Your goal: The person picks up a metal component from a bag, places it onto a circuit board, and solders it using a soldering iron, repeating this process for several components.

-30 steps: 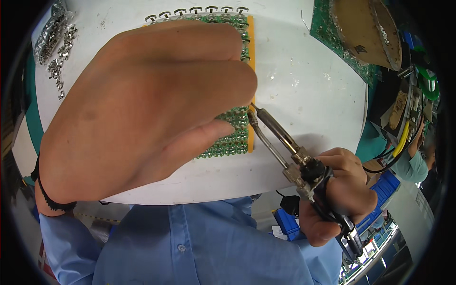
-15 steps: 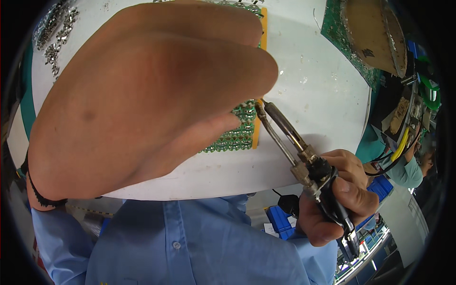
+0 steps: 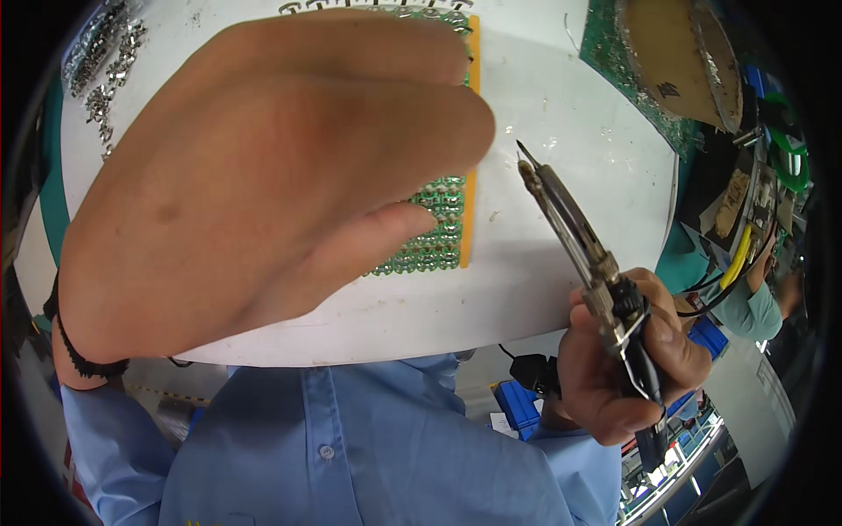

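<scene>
"Where's the soldering iron (image 3: 572, 216)?"
"Three o'clock, gripped in the right hand (image 3: 627, 364), clear of the green circuit board (image 3: 449, 210) at twelve."
"Left hand (image 3: 281, 175)?"
"Over it; grip hidden, can't tell."

A green board (image 3: 600, 42) lies at the far right of the white worktop (image 3: 395, 329), with a brown panel (image 3: 671, 61) over it. Past the right edge are a yellow tube (image 3: 738, 258) and a co-worker's teal sleeve (image 3: 754, 314); past the near edge, a blue bin (image 3: 514, 405).
</scene>
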`<state>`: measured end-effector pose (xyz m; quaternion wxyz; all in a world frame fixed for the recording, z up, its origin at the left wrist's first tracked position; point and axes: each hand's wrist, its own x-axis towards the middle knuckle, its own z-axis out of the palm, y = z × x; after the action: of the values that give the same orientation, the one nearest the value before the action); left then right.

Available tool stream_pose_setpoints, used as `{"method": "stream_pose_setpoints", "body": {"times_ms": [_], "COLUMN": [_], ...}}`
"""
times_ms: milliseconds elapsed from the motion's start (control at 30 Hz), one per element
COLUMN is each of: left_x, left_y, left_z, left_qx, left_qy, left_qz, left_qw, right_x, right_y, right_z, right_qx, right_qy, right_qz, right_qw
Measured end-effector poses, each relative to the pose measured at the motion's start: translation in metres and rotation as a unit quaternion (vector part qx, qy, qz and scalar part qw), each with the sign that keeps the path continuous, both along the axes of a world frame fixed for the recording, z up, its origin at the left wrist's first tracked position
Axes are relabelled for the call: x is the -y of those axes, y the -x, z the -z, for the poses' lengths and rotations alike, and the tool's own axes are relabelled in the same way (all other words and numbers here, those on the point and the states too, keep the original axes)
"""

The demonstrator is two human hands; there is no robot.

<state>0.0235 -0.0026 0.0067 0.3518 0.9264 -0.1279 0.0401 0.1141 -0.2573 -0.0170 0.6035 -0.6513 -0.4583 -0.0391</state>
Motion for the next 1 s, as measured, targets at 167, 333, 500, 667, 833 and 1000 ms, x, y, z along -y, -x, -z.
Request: {"method": "stream_pose_setpoints", "body": {"times_ms": [167, 333, 500, 667, 833, 1000], "left_x": [0.0, 0.002, -0.008, -0.011, -0.005, -0.008], "left_y": [0.001, 0.002, 0.017, 0.03, 0.029, 0.025], "left_z": [-0.004, -0.014, -0.026, -0.029, -0.02, 0.01], "left_qx": [0.003, -0.019, -0.042, -0.035, -0.06, -0.009], "left_qy": [-0.013, 0.035, -0.005, -0.07, -0.118, -0.222], "left_qz": [0.002, -0.043, -0.185, -0.198, -0.135, -0.091], "left_qw": [1.0, 0.998, 0.982, 0.977, 0.982, 0.971], "right_x": [-0.003, 0.0, 0.003, 0.001, 0.0, 0.001], "right_y": [0.0, 0.001, 0.002, 0.003, 0.002, -0.001], "right_z": [0.008, 0.004, -0.002, -0.002, -0.001, -0.001], "right_qx": [0.011, -0.003, -0.059, -0.072, -0.075, -0.074], "right_qy": [-0.054, -0.051, -0.038, -0.043, -0.042, -0.036], "right_qz": [0.022, 0.017, 0.018, 0.027, 0.024, 0.009], "right_qw": [0.998, 0.999, 0.997, 0.996, 0.996, 0.997]}}
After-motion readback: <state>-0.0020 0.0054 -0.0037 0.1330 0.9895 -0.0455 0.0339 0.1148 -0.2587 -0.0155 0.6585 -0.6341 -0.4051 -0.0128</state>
